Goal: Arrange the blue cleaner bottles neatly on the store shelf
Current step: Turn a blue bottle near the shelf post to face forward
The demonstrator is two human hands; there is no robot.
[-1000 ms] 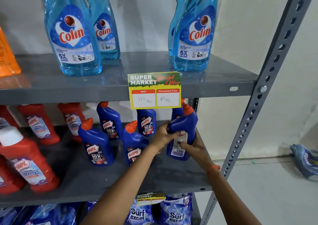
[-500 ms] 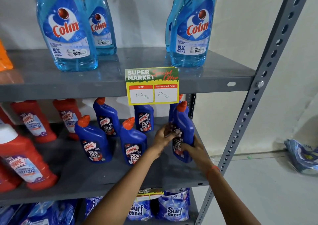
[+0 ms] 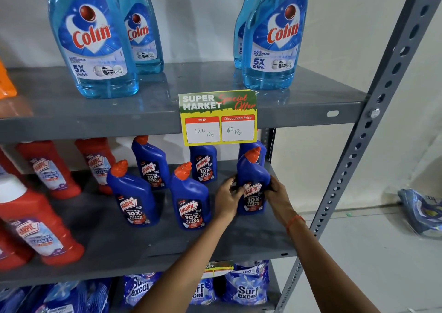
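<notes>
Standing on the middle shelf (image 3: 251,241), just below the price card (image 3: 218,117), a blue bottle (image 3: 253,181) is clasped upright between the left hand (image 3: 228,199) and right hand (image 3: 277,196), fingers curled round its sides, label facing out.

Glossy plastic bottle (image 3: 253,181); seemingly matt metal shelf (image 3: 124,238).

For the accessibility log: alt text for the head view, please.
Both hands, left hand and right hand, grip an upright dark blue plastic Harpic bottle with orange cap on the grey metal middle shelf, rightmost of a front row of three.
</notes>
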